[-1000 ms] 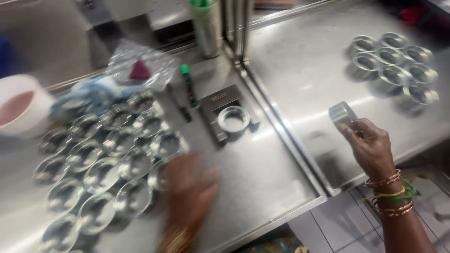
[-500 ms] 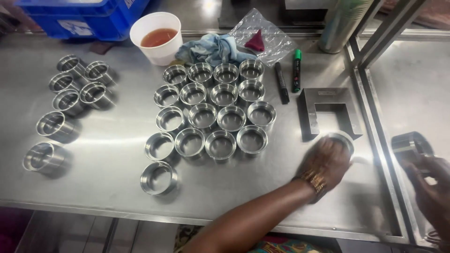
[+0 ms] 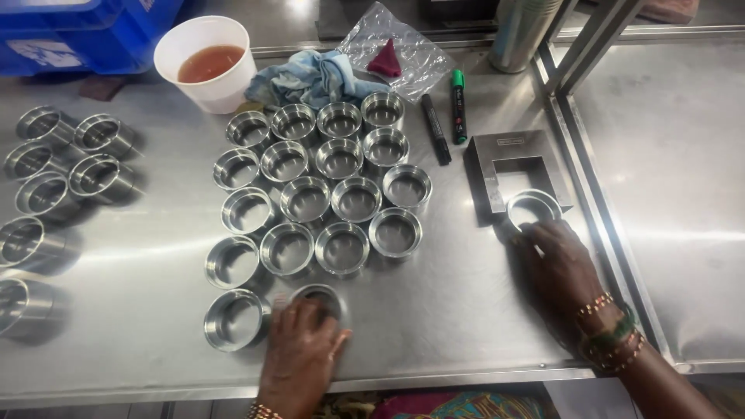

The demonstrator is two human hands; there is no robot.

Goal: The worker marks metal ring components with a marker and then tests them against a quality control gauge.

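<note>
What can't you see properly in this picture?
- Head view: the metal ring under the left hand is mostly covered by the fingers.
- The near rim of the ring in the grey block is hidden by the right hand.
- The blue crate is cut off by the top edge.

Left hand (image 3: 301,358) covers a steel cup (image 3: 320,299); right hand (image 3: 560,271) touches another cup (image 3: 532,207).

Metal cups (image 3: 309,199): eighteen in the centre cluster, seven at left, one in the U-shaped steel block (image 3: 514,172). Two markers (image 3: 458,105), one paper cup (image 3: 203,62), one cloth (image 3: 310,77).
</note>
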